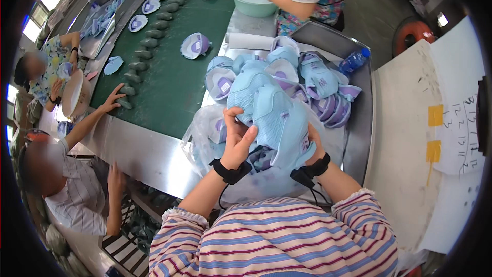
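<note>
Between my two hands are light blue shoe uppers (279,123) with textured panels, apparently a couple held together. My left hand (238,141) grips their left side, thumb and fingers closed on the edge. On the right side, my right hand (316,146) holds the other edge; its fingers are partly hidden behind the material. A clear plastic bag (197,136) with more blue and purple uppers lies under my hands. Just beyond, a pile of similar uppers (318,79) with purple linings rests on the metal tabletop.
A metal side wall (365,123) borders the table on the right, with a blue-capped bottle (353,61) by it. At left runs a green conveyor belt (169,87) carrying dark shoe lasts (148,42) and uppers. A green basin (251,7) stands ahead. Co-workers are around the belt.
</note>
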The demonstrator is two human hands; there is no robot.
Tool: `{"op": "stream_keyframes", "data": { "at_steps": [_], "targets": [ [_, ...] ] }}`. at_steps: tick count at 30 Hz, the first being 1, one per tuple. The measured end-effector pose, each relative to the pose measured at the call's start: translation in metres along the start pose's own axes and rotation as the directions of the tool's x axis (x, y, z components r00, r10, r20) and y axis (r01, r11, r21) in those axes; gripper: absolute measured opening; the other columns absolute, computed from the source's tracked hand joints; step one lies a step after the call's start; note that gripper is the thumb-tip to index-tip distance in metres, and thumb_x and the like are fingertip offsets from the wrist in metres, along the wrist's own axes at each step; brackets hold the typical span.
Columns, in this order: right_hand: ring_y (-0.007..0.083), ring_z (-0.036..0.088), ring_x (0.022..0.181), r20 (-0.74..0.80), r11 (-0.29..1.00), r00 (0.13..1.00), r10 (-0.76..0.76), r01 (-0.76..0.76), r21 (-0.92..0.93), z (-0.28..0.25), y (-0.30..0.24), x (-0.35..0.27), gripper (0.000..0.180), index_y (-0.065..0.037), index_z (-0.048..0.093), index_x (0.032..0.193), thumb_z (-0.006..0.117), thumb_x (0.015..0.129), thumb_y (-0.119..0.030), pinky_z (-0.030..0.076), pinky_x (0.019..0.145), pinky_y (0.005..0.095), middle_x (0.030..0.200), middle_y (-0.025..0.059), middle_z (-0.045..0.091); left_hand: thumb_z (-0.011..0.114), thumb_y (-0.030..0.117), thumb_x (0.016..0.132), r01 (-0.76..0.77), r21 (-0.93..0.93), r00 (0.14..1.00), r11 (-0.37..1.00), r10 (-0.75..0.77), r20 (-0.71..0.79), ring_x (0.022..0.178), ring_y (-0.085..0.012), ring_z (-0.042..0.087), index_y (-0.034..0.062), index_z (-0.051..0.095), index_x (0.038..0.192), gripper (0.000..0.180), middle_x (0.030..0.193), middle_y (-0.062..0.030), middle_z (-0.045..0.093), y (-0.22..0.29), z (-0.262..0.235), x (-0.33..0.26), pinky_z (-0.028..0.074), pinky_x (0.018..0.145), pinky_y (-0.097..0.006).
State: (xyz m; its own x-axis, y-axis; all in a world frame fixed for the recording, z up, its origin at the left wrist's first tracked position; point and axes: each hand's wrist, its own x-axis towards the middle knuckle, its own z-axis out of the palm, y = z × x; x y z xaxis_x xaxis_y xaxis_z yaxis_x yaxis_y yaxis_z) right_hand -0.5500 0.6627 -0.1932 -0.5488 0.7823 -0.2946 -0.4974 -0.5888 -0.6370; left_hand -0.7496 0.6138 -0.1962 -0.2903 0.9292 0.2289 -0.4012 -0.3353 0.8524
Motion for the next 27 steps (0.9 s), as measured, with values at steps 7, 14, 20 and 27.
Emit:
{"op": "stream_keyframes", "data": {
  "at_steps": [7,14,20,27],
  "targets": [
    [0.0168,0.058,0.090,-0.239,0.929,0.900,-0.364,0.369,-0.025,-0.032,-0.054,-0.002,0.030,-0.004,0.048,0.113,0.051,0.089,-0.021,0.049,0.077,0.0335,0.103,0.0057,0.057,0.055,0.012,0.086,0.091,0.262,0.910,0.961,0.026,-0.413,0.057,-0.0014,0.035,0.0090,0.042,0.090,0.014,0.068,0.0051,0.040,-0.030,0.000,0.077,0.028,0.048,-0.017],
    [0.0199,0.053,0.104,-0.324,0.936,0.882,-0.341,0.349,-0.035,-0.103,-0.118,-0.004,0.031,-0.004,0.043,0.120,0.048,0.090,-0.014,0.045,0.088,0.0347,0.118,0.0081,0.052,0.045,0.013,0.090,0.101,0.249,0.982,0.963,-0.057,-0.179,0.072,-0.0111,0.047,0.0027,0.062,0.098,0.021,0.087,-0.0035,0.052,-0.024,-0.001,0.083,0.040,0.069,-0.025],
    [0.0113,0.053,0.093,0.119,0.847,0.967,-0.227,0.256,-0.465,0.007,-0.059,0.033,0.025,-0.004,0.051,0.107,0.054,0.088,-0.021,0.043,0.078,0.0252,0.103,0.0053,0.056,0.057,0.017,0.082,0.042,0.341,0.988,0.939,-0.089,0.125,0.083,-0.0140,0.052,0.0015,0.059,0.100,0.024,0.084,-0.0035,0.057,0.019,0.022,0.054,0.040,0.079,-0.028],
    [0.0103,0.054,0.083,0.204,0.611,0.979,-0.008,0.166,-0.774,0.080,-0.002,0.053,0.018,-0.003,0.053,0.100,0.050,0.088,-0.016,0.041,0.075,0.0246,0.090,0.0034,0.058,0.069,0.019,0.078,0.007,0.028,0.587,1.000,0.019,-0.809,0.074,-0.0124,0.051,0.0027,0.040,0.109,0.045,0.091,-0.0042,0.050,0.054,-0.161,0.077,0.044,0.060,-0.027]
  ]
}}
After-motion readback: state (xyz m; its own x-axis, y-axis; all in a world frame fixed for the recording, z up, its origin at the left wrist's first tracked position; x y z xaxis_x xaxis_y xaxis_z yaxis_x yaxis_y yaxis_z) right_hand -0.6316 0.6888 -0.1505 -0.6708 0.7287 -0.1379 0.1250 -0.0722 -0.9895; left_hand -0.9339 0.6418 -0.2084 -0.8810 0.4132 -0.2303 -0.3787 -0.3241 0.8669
